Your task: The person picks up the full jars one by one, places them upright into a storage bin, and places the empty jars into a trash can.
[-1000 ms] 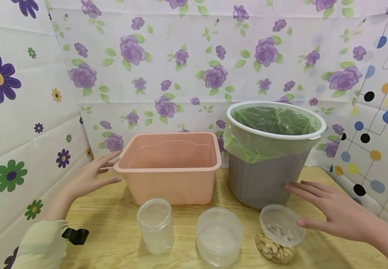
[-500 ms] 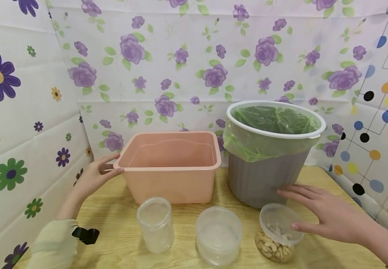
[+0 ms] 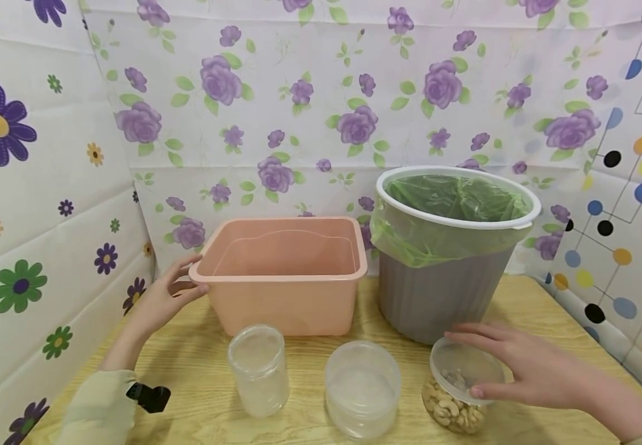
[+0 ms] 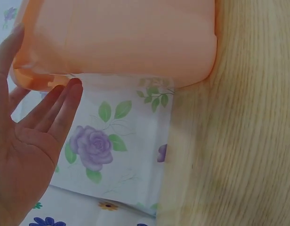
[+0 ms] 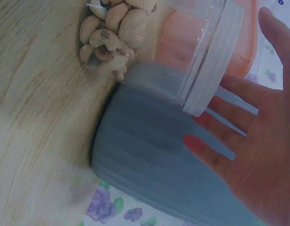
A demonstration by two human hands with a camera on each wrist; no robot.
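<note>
Left hand [image 3: 166, 295] resting spread-fingered against pink tub [image 3: 284, 272], touching rim at tub's 9 o'clock. Right hand [image 3: 521, 364], fingers straight, hovering over cashew jar [image 3: 460, 389] at worktop [image 3: 532, 309] 5 o'clock.

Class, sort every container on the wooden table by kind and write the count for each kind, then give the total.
Clear plastic jars: 3 – empty tall jar, empty wide jar, jar of cashews under the right hand
Pink tubs: 1 – tub, left hand at its rim
Grey bins with green liner: 1 – bin
Total: 5
</note>
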